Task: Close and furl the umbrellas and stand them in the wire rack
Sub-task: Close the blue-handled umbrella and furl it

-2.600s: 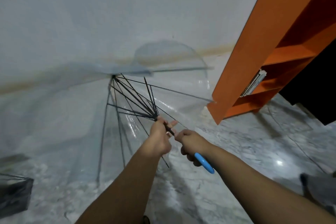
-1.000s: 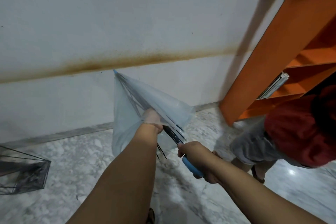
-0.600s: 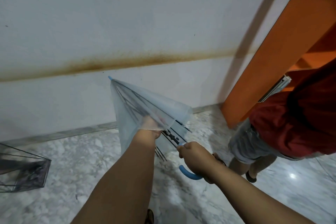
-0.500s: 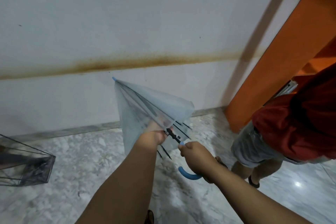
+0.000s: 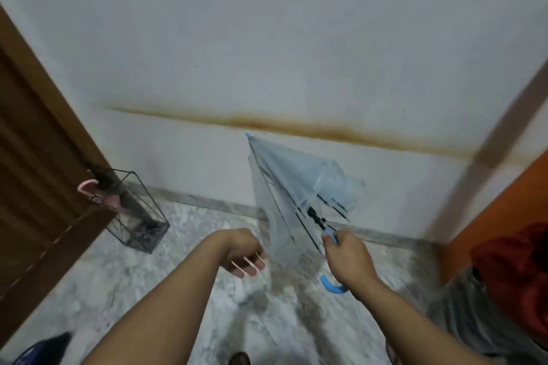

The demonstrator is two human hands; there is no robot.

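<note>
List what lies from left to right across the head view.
Brown wooden door → black wire rack holding a pink-handled umbrella → left hand → clear blue-handled umbrella → right hand → orange shelf unit.

A pale wall [image 5: 267,38] carries a long rusty-brown stain [image 5: 296,124]; a grey skirting strip meets the marbled floor [image 5: 148,281]. A brown wooden door [image 5: 32,157] stands left; orange furniture [image 5: 504,201] right.

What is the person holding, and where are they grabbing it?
The right hand grips the clear umbrella by its blue handle. The left hand holds nothing.
</note>
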